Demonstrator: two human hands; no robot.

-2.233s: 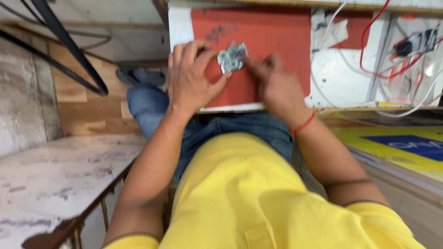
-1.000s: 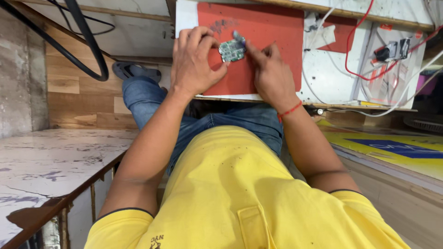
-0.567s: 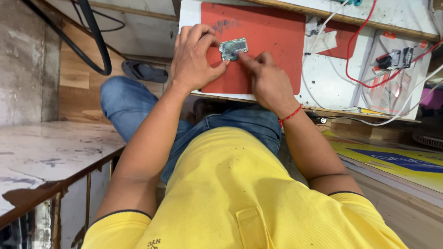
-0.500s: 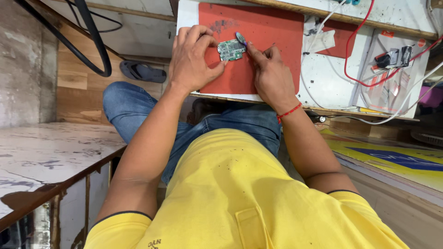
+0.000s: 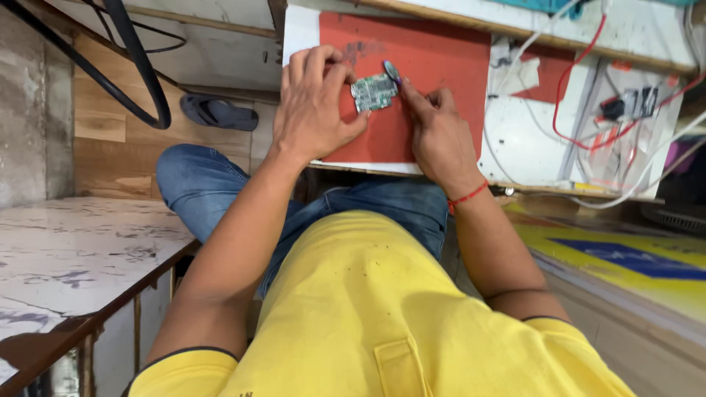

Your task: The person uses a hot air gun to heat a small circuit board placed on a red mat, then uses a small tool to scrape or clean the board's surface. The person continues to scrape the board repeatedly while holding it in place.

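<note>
Left hand (image 5: 312, 110) fingers (image 5: 346, 77) pinch circuit board (image 5: 373, 93) on red mat (image 5: 434, 81).

Both hands, left (image 5: 315, 110) and right (image 5: 440, 136), reach forward, fingers curled.

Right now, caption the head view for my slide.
Left hand steadies a small circuit board on a red mat while the right hand touches it with a small tool.

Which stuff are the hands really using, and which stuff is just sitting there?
In use:
left hand
right hand
small green circuit board
small tool tip, hard to tell what it is
red mat

Just lying about:
red and white wires
sandal
black cable
</note>
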